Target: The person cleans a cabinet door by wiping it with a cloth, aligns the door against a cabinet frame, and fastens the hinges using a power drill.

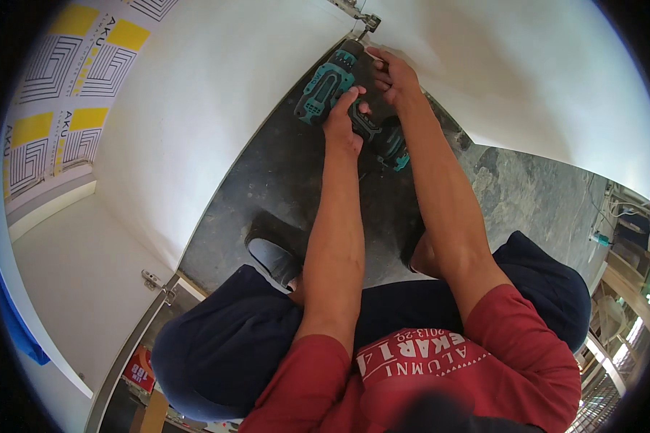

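A teal and black cordless drill (328, 85) is in my left hand (344, 121), which wraps round its grip. Its battery end points toward my right forearm. The chuck faces a metal hinge (370, 23) at the top, where two white panels meet, and the bit reaches close to it. Beside the chuck is my right hand (396, 78), its fingers curled and the index fingertip near the bit. Whatever those fingers hold, if anything, is hidden.
White panels (195, 94) stand on the left and right (513, 72). A second hinge (159, 283) sits at the lower left. Dark concrete floor (267, 173) lies between, with my shoe (273, 254) on it. Patterned yellow-and-white sheeting (72, 79) covers the far left.
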Demonstrator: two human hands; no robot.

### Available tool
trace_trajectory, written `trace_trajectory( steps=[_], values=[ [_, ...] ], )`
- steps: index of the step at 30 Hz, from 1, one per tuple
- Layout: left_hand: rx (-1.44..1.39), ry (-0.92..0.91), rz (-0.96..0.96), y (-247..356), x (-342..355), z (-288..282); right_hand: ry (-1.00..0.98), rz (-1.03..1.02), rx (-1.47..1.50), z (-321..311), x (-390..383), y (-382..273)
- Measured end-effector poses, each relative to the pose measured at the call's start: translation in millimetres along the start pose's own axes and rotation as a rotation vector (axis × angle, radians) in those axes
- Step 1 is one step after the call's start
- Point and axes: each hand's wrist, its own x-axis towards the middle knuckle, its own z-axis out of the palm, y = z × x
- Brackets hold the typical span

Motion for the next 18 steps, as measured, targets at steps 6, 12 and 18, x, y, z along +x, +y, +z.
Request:
trace_trajectory(
  steps=[6,12,18],
  values=[
    [0.004,0.005,0.057,-1.4,10.1,-15.2,0.038,0.022,0.028,0.2,-4.0,-2.1],
    [0.076,-0.031,0.131,1.8,7.9,-12.5,0.029,0.030,0.043,-5.6,-0.1,1.5],
    [0.088,-0.047,0.178,4.3,7.7,-13.4,-0.002,0.042,0.020,7.1,3.6,3.3]
  ],
)
